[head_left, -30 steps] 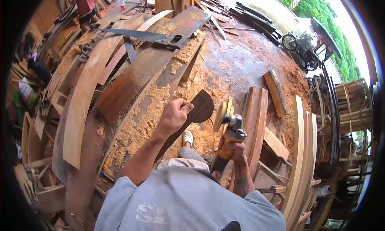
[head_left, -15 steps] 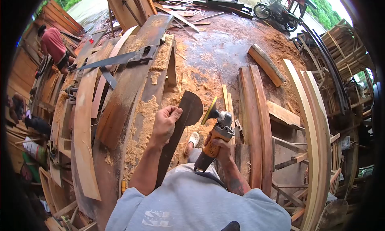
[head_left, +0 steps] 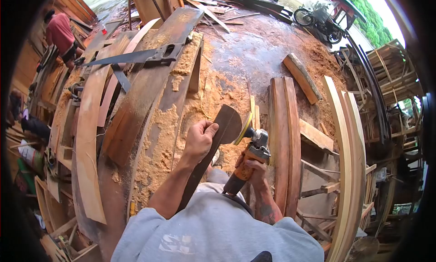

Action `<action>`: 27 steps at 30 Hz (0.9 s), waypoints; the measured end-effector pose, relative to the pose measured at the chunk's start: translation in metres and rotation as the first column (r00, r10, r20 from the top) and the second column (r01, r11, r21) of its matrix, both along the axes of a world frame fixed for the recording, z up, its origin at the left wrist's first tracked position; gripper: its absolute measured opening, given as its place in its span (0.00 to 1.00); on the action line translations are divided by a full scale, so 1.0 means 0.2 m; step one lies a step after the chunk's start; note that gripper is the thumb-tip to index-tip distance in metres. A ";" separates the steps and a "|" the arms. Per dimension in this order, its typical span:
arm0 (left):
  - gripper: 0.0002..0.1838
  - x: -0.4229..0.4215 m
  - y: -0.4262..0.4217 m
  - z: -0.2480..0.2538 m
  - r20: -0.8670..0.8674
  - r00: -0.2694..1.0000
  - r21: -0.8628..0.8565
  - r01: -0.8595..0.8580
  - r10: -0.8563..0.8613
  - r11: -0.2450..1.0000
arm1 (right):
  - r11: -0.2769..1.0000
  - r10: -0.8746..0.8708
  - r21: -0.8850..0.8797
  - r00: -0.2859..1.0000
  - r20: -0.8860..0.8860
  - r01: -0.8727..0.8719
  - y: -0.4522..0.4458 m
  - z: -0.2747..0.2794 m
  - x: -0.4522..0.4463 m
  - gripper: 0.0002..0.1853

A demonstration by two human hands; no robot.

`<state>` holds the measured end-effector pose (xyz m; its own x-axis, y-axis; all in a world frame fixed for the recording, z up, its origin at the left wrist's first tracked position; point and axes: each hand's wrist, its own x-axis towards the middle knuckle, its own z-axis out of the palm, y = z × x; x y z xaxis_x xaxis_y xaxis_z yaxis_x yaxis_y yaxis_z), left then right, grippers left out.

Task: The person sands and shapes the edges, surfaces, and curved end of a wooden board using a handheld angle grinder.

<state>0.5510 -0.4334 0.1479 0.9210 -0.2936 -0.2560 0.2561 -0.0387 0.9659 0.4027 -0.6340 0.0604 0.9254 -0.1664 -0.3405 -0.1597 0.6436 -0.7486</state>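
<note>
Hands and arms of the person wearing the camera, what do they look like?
The left hand and right hand are bare, with no gloves. The shirt's grey-blue sleeves are short. The right forearm has a dark marking, maybe a tattoo.

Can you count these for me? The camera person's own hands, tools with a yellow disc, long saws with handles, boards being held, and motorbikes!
Hands (left hand, right hand): 2
Yellow-disc power tool: 1
Long saw: 1
Held dark board: 1
Motorbike: 1
Total: 6
</note>
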 end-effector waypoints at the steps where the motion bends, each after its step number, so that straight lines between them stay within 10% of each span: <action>1: 0.11 0.00 0.00 -0.01 -0.009 1.000 -0.005 -0.008 0.008 1.000 | 1.000 0.009 0.008 1.000 0.018 -0.010 -0.02 0.00 0.00 0.27; 27: 0.12 -0.04 -0.10 -0.04 0.000 0.998 0.037 0.060 -0.060 0.997 | 0.931 0.327 -0.149 0.943 -0.058 -0.332 -0.48 0.23 0.09 0.29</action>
<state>0.5429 -0.4536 0.1392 0.9022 -0.3388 -0.2670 0.2513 -0.0901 0.9637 0.4198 -0.7304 0.1067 0.9265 0.0933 -0.3646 -0.3680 0.4274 -0.8258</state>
